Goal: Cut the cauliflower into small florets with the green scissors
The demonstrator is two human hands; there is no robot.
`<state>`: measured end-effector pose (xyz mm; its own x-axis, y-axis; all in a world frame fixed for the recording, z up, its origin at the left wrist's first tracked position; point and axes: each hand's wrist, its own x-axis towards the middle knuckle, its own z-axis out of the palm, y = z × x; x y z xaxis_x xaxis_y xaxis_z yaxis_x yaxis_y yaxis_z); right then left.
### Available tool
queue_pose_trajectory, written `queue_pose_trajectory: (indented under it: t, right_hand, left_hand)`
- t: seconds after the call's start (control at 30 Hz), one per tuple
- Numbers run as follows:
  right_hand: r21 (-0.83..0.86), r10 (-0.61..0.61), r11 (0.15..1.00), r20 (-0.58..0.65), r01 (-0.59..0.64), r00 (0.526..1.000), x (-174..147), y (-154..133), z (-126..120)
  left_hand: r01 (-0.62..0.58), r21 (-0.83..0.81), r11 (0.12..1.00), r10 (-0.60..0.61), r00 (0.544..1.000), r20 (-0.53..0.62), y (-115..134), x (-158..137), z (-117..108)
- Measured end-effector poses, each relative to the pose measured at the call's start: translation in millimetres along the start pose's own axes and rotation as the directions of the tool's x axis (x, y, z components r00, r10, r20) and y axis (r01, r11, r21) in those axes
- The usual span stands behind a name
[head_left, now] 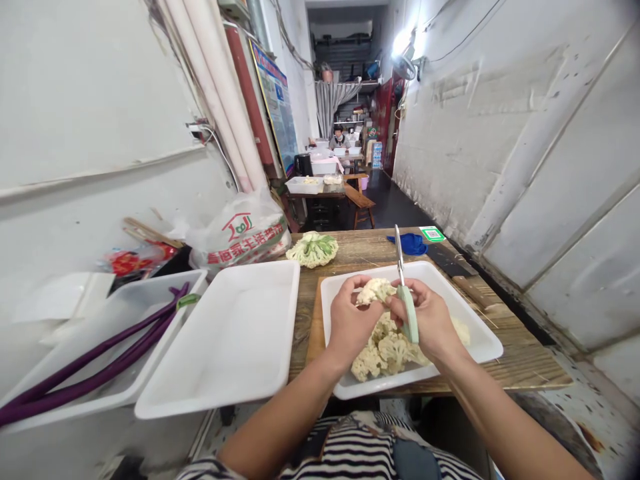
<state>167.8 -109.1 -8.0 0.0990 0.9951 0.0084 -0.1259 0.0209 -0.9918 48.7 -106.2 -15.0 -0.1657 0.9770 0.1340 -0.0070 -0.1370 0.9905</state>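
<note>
My left hand (350, 327) is closed around a cauliflower floret (374, 291), held above a white tray (480, 343). In my right hand (431, 320) is a pair of scissors (409, 315) with a pale green handle; the metal blades point up and away from me. My right fingertips meet the floret's stem side. Below both hands, several cut cauliflower florets (393, 350) lie in the tray. A larger piece of cauliflower (313, 249) rests on the wooden table beyond the trays.
Left of the work tray stands a second white tray (220, 333). Long purple eggplants (100, 353) lie in another tray at far left. A plastic bag (240, 230) sits behind. A cleaver (450, 259) and blue cloth (413, 244) are at the table's right. Another person (339, 140) sits far back.
</note>
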Motion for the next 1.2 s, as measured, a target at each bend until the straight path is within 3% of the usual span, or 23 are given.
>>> queue_pose_trajectory:
  t: [0.3, 0.53, 0.77, 1.0, 1.2]
  right_hand:
    - [0.053, -0.003, 0.999, -0.021, 0.004, 1.000, 2.6, 8.6, 4.8]
    - [0.048, 0.008, 0.999, 0.053, -0.011, 0.999, 5.0, 7.3, 1.4]
    - [0.029, 0.032, 0.999, 0.146, -0.037, 0.989, 8.9, -1.7, 3.0]
    - [-0.084, 0.002, 0.996, 0.096, 0.006, 0.995, 15.4, 9.1, 8.9]
    - [-0.293, -0.060, 0.954, 0.007, 0.060, 0.998, 29.1, 8.2, -2.2]
  left_hand:
    - [-0.199, 0.272, 0.942, 0.216, 0.976, -0.036, -1.6, -0.4, -1.7]
    - [-0.230, 0.230, 0.946, 0.242, 0.970, -0.027, -7.4, 2.2, -6.3]
    - [-0.340, 0.223, 0.914, 0.332, 0.940, 0.076, -11.9, 0.3, -13.5]
    - [-0.341, 0.294, 0.893, 0.336, 0.939, 0.070, -16.2, 0.8, -12.7]
    - [-0.436, 0.516, 0.737, 0.479, 0.876, 0.056, -21.2, 15.1, -28.0]
